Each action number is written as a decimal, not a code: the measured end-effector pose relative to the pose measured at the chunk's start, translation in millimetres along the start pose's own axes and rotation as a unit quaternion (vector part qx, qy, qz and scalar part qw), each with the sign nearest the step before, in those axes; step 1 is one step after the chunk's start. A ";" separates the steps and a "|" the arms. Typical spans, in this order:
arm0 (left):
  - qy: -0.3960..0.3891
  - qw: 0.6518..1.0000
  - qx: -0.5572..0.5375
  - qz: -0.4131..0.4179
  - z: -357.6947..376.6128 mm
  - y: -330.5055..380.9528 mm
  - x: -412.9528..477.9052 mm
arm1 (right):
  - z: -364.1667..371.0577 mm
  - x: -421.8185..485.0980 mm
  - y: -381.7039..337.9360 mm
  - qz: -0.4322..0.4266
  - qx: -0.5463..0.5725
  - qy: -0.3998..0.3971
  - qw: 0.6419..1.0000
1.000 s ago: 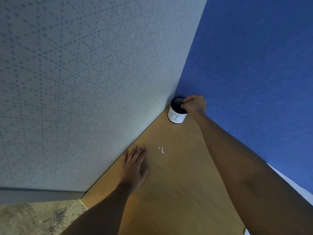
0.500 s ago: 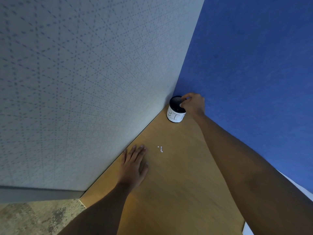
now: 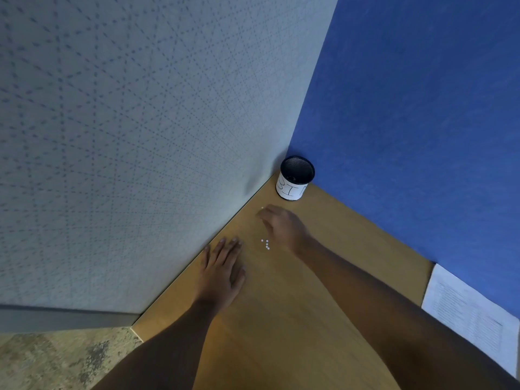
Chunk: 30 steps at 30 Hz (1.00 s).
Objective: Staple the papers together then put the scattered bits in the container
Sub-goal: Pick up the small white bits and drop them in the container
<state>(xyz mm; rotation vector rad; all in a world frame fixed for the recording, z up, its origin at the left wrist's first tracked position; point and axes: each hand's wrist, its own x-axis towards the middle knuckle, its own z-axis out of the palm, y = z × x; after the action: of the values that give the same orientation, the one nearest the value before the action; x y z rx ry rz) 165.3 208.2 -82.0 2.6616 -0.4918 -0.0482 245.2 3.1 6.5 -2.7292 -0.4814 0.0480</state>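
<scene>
A single head-worn wide-angle view looks steeply down and forward, fairly near, into the tabletop (image 3: 281,319) corner at frame centre.

A wooden tabletop (image 3: 295,319). A labelled container (image 3: 292,190) stands in its far corner. Small white bits (image 3: 266,244) and papers (image 3: 467,313) lie nearer.

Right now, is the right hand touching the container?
Apart. The head view shows a strip of bare desk between the right hand and the container; the hand is nearer the scattered bits.
</scene>
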 end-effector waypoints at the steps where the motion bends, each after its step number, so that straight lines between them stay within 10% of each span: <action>1: 0.001 1.000 0.001 0.001 0.0 0.0 0.1 | 7.0 -8.6 0.0 0.000 0.002 -0.023 1.000; 9: -0.006 1.000 0.011 -0.002 1.5 -2.0 0.9 | 38.8 -65.4 13.3 0.053 0.022 -0.113 0.992; 21: -0.004 1.000 0.015 -0.002 2.0 -2.6 -0.9 | 31.5 -69.1 9.6 0.079 0.062 0.033 0.994; 30: -0.001 1.000 0.011 0.001 0.4 -1.3 -1.7 | 26.4 3.7 19.7 0.154 -0.019 -0.070 0.985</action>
<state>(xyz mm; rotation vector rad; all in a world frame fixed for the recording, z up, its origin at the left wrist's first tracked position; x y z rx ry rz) 164.1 209.7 -83.0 2.6835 -0.4984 -0.0453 252.6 -3.6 -25.1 -2.8244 -0.0924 0.3153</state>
